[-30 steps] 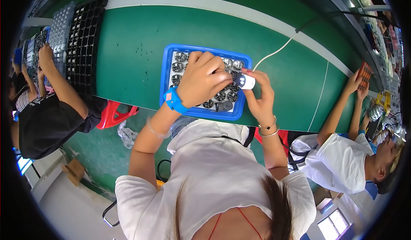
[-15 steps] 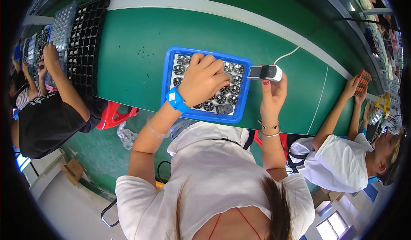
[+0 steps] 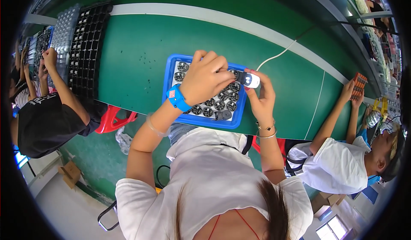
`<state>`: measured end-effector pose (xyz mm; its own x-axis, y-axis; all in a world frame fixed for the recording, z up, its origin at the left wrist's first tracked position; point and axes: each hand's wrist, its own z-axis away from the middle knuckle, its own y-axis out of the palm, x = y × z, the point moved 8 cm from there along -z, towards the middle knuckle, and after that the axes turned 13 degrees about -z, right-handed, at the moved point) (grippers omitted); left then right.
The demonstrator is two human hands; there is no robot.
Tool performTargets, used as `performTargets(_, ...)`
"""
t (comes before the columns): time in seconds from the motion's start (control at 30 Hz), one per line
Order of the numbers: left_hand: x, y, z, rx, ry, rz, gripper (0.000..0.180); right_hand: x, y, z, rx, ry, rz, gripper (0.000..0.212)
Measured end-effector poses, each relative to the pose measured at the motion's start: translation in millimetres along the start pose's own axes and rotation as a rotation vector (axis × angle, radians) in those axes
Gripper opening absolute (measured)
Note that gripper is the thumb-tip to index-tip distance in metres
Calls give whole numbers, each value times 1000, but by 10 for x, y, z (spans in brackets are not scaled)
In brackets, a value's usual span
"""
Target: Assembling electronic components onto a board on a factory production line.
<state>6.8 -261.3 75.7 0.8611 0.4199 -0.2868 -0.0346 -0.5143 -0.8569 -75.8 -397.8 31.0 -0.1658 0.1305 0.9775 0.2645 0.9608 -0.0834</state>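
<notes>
Resting over a blue plastic tray (image 3: 170,95) of round dark ridged parts (image 3: 208,111), the left hand (image 3: 205,79) pinches one; the right hand (image 3: 260,98) clasps a small white-tipped scanner (image 3: 248,80) at the tray's right edge.

tray (image 3: 169,75): blue, centre | round parts (image 3: 208,111): black and silver | handheld device (image 3: 249,80): white with black end | wristband (image 3: 177,98): blue | table (image 3: 137,56): green, white stripe | stool (image 3: 113,119): red, lower left
</notes>
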Motion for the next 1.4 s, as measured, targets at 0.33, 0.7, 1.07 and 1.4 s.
performTargets(0.33, 34, 144, 3, 118, 44, -98, 14, -102, -158, 110, -374, 37, -411, 38)
performTargets(0.7, 243, 48, 148, 134, 12, -50, 12, 19, 46, -19, -45, -46, -62, 37)
performTargets(1.07, 152, -171, 132, -2, -12, -6, 11, -42, 181, -15, -71, -18, -154, 37)
performTargets(1.4, 246, -49, 210, 58, -63, -28, 13, -39, -7, 147, -163, 27, -266, 37)
